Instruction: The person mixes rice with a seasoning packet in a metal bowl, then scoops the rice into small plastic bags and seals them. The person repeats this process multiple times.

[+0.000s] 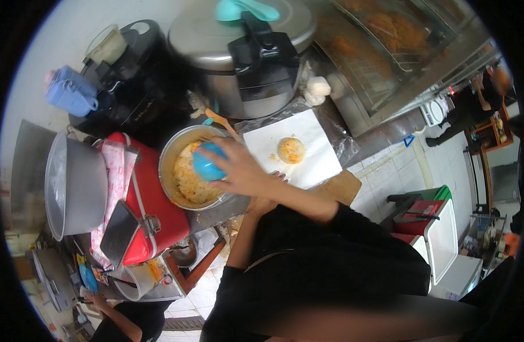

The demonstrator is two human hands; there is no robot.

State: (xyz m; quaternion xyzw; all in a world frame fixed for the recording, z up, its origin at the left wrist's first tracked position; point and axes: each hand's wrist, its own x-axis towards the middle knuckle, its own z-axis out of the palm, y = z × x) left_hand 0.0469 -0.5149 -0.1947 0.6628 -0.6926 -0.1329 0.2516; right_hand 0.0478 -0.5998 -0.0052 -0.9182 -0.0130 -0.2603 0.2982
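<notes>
My right hand [234, 164] grips a small blue bowl [208, 161] over fried rice [191, 184] in a round metal pot [170, 199]. My right forearm crosses above my left hand [262, 206], which is partly hidden; its fingertips show at the lower edge of a white paper sheet [317, 141], and whether they grip it cannot be told. A rounded mound of rice [291, 150] sits on the paper, with a few loose grains beside it. Behind the pot lies a wooden-coloured spoon or paddle [221, 121].
A large steel cooker [219, 92] stands behind the paper, a glass-sided food cabinet [364, 81] to its right. Left of the pot are a red cooler box [159, 205], a phone-like dark device [121, 233] and a big metal pot [80, 184]. Another person's arm [118, 316] shows at lower left.
</notes>
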